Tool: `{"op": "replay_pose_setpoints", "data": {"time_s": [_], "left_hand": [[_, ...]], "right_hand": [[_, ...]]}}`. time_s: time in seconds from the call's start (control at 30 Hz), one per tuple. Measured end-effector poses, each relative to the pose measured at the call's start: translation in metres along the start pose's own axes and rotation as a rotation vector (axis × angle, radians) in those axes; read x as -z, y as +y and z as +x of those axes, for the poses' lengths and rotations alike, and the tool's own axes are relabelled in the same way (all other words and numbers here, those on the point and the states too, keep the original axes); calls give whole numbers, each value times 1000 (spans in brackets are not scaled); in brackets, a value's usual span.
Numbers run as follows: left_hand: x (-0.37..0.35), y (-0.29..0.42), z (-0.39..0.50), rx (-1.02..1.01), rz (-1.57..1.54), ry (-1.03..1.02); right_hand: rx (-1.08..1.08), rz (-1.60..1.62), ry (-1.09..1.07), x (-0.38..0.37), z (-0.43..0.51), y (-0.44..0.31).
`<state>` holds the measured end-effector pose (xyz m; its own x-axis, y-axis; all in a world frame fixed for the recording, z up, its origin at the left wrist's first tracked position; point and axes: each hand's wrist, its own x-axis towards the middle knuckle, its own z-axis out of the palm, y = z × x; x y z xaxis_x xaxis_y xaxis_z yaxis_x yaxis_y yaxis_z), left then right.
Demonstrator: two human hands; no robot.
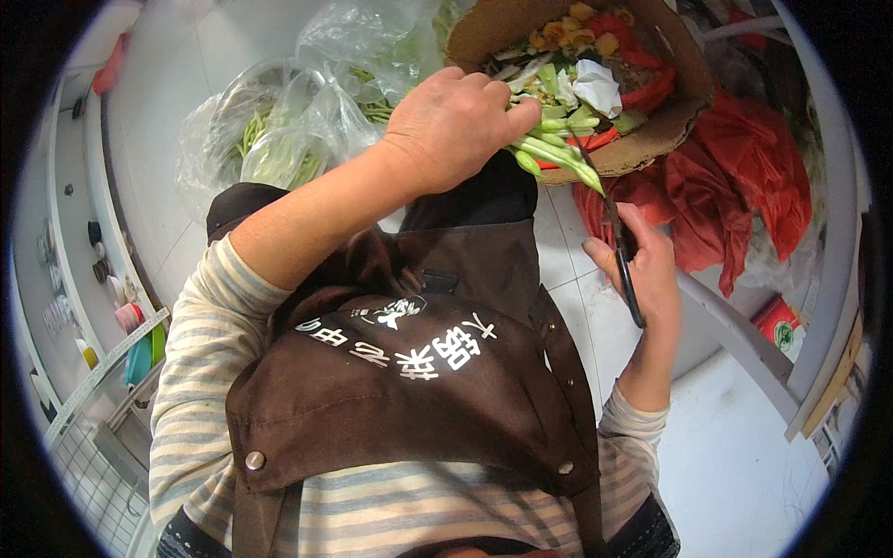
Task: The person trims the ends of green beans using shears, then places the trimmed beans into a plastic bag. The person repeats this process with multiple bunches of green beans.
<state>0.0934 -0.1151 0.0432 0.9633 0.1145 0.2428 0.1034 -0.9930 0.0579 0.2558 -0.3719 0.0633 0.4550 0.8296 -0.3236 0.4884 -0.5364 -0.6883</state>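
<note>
My left hand (450, 129) is closed around a small bunch of green beans (558, 153), whose ends stick out to the right past my fingers. In my right hand (650, 261) is a black-handled knife (623, 268), seen nearly edge-on. Its thin dark blade points away from me and crosses the beans near their ends; contact is hard to tell. Both hands are by the near rim of a torn cardboard box (670, 129). Inside lie vegetable scraps, a crumpled white paper (597, 87), red plastic and several orange-yellow pieces (568, 31).
Clear plastic bags (328, 104) with green beans (254, 132) stand on the tiled floor, left of the box. Red plastic bags (725, 174) lie to its right, by a grey frame leg (739, 335). Shelves with small items (129, 317) line the left side. My brown apron (418, 418) covers my lap.
</note>
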Motion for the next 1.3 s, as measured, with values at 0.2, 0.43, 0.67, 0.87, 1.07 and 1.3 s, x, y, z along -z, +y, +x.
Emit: {"op": "replay_pose_setpoints", "data": {"time_s": [0.2, 0.43, 0.67, 0.87, 1.07, 1.3], "left_hand": [[-1, 0, 2, -50, 3, 24], [-1, 0, 3, -34, -8, -3], [1, 0, 3, 0, 3, -103], [0, -1, 3, 180, -140, -186], [2, -9, 7, 354, -281, -314], [5, -16, 12, 382, -332, -427]], "right_hand": [[4, 12, -47, 15, 11, 0], [20, -16, -29, 11, 13, -2], [-55, -29, -80, 9, 13, 3], [-129, 249, 168, -10, 10, 5], [-94, 164, 209, -22, 0, -4], [95, -104, 368, -31, 15, -14]]}}
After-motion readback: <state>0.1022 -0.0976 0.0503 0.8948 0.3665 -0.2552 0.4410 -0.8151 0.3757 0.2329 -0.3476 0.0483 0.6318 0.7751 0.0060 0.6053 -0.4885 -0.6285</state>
